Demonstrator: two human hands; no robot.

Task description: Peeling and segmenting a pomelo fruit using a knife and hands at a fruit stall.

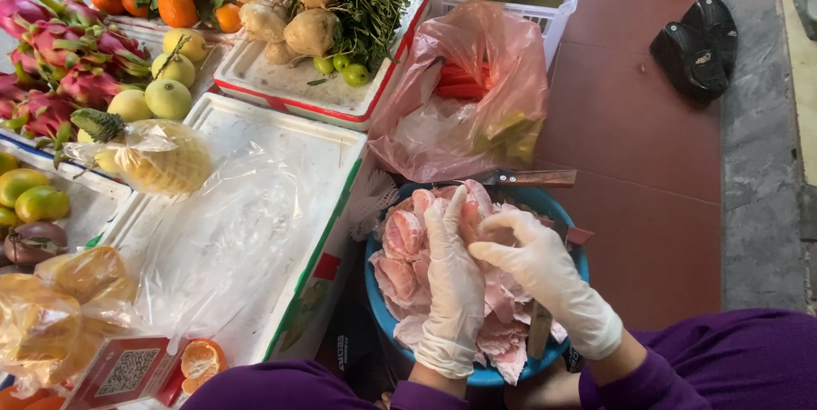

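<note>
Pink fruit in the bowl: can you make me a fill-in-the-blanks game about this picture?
1. The pink fruit pieces lie in a ____ bowl.
2. Both hands, left and right, wear white ____.
3. The dark shoes rest on the ____ floor.

Missing words: blue; gloves; red

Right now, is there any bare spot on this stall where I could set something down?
The white foam lid between the bagged pineapple and the pink bag is mostly bare, under loose clear plastic. The red floor tiles right of the blue basin are open too. The basin, full of pink peeled fruit and both hands, is crowded.
</note>
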